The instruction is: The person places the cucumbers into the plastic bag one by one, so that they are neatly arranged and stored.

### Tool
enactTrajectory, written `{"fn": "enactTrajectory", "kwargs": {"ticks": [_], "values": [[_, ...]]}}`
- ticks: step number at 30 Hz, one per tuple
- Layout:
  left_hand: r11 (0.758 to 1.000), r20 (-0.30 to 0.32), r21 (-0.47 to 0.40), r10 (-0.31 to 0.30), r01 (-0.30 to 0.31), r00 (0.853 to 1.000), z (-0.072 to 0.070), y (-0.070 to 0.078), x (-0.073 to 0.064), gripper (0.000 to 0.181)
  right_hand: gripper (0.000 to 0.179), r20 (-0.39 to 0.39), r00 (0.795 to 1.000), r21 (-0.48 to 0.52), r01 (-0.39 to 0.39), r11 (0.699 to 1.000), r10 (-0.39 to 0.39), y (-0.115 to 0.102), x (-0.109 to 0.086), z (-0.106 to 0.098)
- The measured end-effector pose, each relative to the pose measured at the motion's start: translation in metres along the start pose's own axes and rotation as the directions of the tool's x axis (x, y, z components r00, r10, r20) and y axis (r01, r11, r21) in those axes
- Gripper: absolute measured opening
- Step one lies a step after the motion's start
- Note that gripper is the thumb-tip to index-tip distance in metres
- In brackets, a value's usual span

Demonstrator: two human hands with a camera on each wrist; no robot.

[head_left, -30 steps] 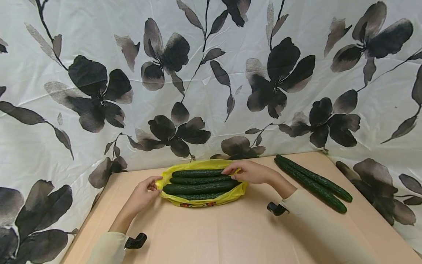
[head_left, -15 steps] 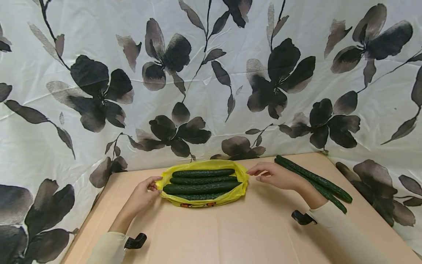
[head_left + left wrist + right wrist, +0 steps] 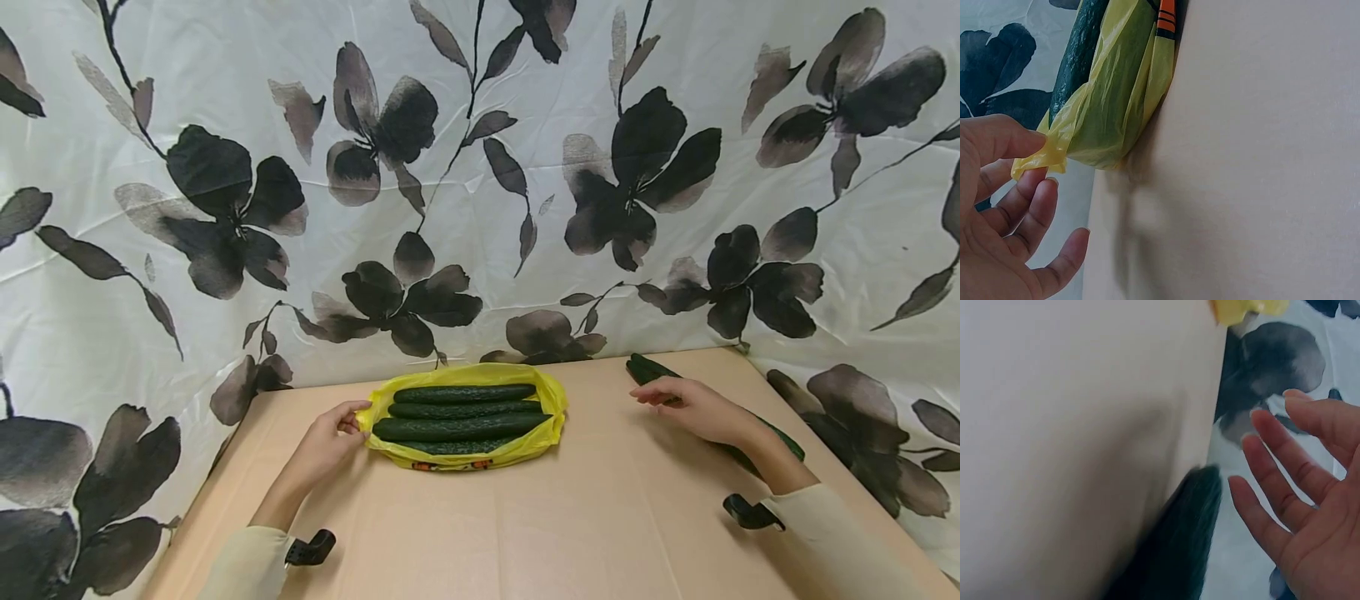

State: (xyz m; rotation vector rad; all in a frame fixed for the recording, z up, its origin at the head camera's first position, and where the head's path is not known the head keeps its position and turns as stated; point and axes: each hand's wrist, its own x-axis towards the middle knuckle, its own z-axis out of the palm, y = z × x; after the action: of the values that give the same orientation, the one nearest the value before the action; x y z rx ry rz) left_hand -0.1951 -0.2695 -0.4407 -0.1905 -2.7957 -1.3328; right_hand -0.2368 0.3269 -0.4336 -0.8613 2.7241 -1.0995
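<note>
A yellow plastic bag (image 3: pixel 525 452) lies with its mouth spread, several dark green cucumbers (image 3: pixel 461 427) side by side inside it. My left hand (image 3: pixel 328 446) pinches the bag's left edge between thumb and fingers; the left wrist view shows the gathered plastic (image 3: pixel 1054 150) in that grip. Over at the right, my right hand (image 3: pixel 705 410) hovers above the loose cucumbers, holding nothing, its fingers spread in the right wrist view. One cucumber end (image 3: pixel 1200 487) shows near those fingers. Hand and forearm cover much of the loose cucumbers (image 3: pixel 783 437) in the head view.
The light tan tabletop (image 3: pixel 480 533) reaches back to a white cloth (image 3: pixel 510 233) with dark flower prints, which hangs behind and at both sides. Each wrist wears a small black device, the left one (image 3: pixel 311 548) close over the table.
My right hand has left the cucumbers in the bag and moved right, over the loose pair. The left hand keeps its pinch on the bag's edge, and the bag stays in place.
</note>
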Motion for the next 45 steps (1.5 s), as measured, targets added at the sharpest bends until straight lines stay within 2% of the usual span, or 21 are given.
{"fn": "enactTrajectory", "kwargs": {"ticks": [3,9,16,27,41,45], "values": [[1.000,-0.002,0.007,-0.007,0.007,1.000,0.000,0.001,0.000,0.047,0.035,-0.038,0.999,-0.060,0.000,0.998,-0.002,0.009,-0.011,-0.004],[1.000,-0.004,0.009,-0.012,0.012,1.000,0.000,0.004,0.000,0.047,0.034,-0.099,0.994,-0.148,-0.064,0.987,0.049,0.024,-0.030,-0.011],[1.000,-0.005,-0.014,-0.008,0.007,1.000,0.000,0.005,-0.001,0.047,0.036,-0.129,0.986,-0.155,-0.124,0.980,0.104,0.029,-0.047,-0.025],[1.000,0.000,0.011,-0.016,0.016,1.000,0.000,0.000,0.000,0.047,0.037,-0.107,0.961,-0.169,-0.268,0.948,0.253,0.042,-0.062,-0.027],[1.000,0.005,0.013,-0.007,0.007,1.000,-0.001,0.001,0.001,0.048,0.046,-0.052,0.954,-0.110,-0.300,0.948,0.296,0.039,-0.065,-0.027],[1.000,0.006,0.019,-0.002,0.002,1.000,-0.001,0.001,0.002,0.047,0.048,-0.027,0.957,-0.081,-0.289,0.954,0.288,0.037,-0.066,-0.028]]}}
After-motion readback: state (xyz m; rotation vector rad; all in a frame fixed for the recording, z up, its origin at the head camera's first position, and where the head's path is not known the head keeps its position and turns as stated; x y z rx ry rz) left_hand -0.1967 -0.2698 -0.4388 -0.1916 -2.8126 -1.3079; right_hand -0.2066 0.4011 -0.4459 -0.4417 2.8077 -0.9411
